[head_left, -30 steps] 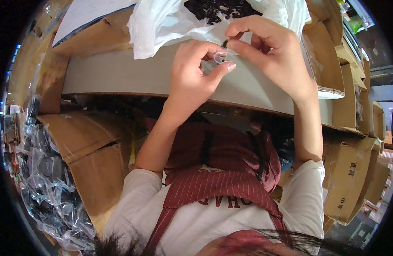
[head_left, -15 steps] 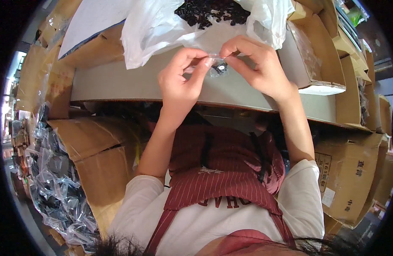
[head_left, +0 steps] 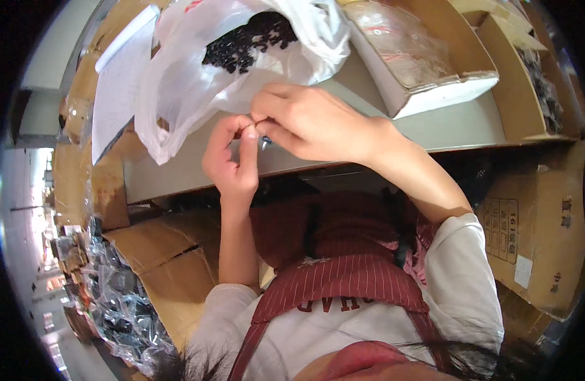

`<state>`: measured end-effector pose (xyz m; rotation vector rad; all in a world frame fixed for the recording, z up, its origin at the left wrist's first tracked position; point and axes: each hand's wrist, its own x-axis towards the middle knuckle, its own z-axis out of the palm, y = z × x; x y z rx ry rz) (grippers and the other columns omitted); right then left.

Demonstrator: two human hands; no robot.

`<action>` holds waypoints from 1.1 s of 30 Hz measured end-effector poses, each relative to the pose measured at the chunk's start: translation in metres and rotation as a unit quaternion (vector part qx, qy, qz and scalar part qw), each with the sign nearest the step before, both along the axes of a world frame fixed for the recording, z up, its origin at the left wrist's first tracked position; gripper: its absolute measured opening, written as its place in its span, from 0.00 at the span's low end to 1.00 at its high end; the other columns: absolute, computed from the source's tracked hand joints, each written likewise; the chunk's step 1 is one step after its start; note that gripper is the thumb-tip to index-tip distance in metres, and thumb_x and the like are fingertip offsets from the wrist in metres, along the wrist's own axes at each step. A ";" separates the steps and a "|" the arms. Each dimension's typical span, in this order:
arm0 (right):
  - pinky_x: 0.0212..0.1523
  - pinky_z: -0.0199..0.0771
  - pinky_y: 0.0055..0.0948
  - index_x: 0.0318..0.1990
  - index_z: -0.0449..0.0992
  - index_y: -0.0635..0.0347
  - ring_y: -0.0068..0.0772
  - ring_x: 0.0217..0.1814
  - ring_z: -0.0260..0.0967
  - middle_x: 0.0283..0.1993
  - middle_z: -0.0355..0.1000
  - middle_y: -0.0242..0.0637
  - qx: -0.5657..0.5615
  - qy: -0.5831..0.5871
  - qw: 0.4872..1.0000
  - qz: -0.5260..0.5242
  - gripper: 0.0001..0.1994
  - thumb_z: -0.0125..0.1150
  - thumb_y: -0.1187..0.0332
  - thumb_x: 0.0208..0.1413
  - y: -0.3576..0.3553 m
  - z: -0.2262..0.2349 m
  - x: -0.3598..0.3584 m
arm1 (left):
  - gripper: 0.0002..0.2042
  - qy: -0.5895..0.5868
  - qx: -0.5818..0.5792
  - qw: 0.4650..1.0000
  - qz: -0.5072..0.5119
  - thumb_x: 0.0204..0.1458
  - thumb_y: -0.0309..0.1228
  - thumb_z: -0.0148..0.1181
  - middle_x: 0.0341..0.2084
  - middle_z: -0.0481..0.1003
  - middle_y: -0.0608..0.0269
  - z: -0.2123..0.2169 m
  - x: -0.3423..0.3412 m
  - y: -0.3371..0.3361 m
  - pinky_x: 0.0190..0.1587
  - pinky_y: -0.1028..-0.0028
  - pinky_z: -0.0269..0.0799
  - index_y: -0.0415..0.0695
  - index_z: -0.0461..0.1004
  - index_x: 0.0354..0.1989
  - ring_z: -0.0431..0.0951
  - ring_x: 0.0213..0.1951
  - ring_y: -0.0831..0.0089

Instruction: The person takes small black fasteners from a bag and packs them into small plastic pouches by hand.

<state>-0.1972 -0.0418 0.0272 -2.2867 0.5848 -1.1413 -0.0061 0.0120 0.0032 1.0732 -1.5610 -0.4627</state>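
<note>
Both hands meet over the near part of the grey work surface. My left hand pinches the edge of a small clear plastic bag between thumb and forefinger. Right beside it, my right hand pinches the same edge, fingertips touching the left ones. Most of the small bag is hidden behind the right fingers; only a bit with something dark shows below them. Just beyond the hands lies a large white plastic bag, spread open, with many small black parts heaped in it.
An open cardboard tray holding flat clear bags stands at the right. White paper lies far left. Below the surface are a cardboard box at right, a cardboard flap, and a heap of filled clear bags at left.
The view has swung so the scene sits differently. My hands have drawn closer together, and the right hand has turned over the small bag, which is now mostly covered.
</note>
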 end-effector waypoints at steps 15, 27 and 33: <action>0.36 0.74 0.52 0.34 0.73 0.65 0.60 0.36 0.75 0.32 0.74 0.51 -0.049 -0.041 0.998 -0.006 0.11 0.62 0.65 0.54 -0.001 0.001 -0.008 | 0.04 0.028 -0.042 0.999 0.017 0.65 0.24 0.55 0.35 0.75 0.63 0.006 0.002 -0.002 0.44 0.77 0.69 0.36 0.73 0.41 0.73 0.38 0.78; 0.35 0.75 0.48 0.26 0.76 0.61 0.55 0.33 0.77 0.27 0.76 0.46 0.052 -0.177 0.976 -0.118 0.07 0.64 0.68 0.49 -0.014 -0.004 -0.002 | 0.08 -0.064 -0.134 0.988 -0.044 0.64 0.24 0.57 0.38 0.76 0.60 0.132 -0.019 -0.043 0.40 0.77 0.66 0.32 0.75 0.46 0.72 0.37 0.77; 0.37 0.75 0.52 0.30 0.77 0.63 0.58 0.36 0.77 0.30 0.77 0.50 0.048 -0.046 0.990 -0.128 0.08 0.64 0.67 0.52 -0.026 -0.015 -0.006 | 0.17 -0.062 0.009 0.967 -0.248 0.67 0.34 0.55 0.41 0.76 0.64 0.221 -0.196 -0.085 0.45 0.79 0.68 0.33 0.74 0.56 0.73 0.38 0.75</action>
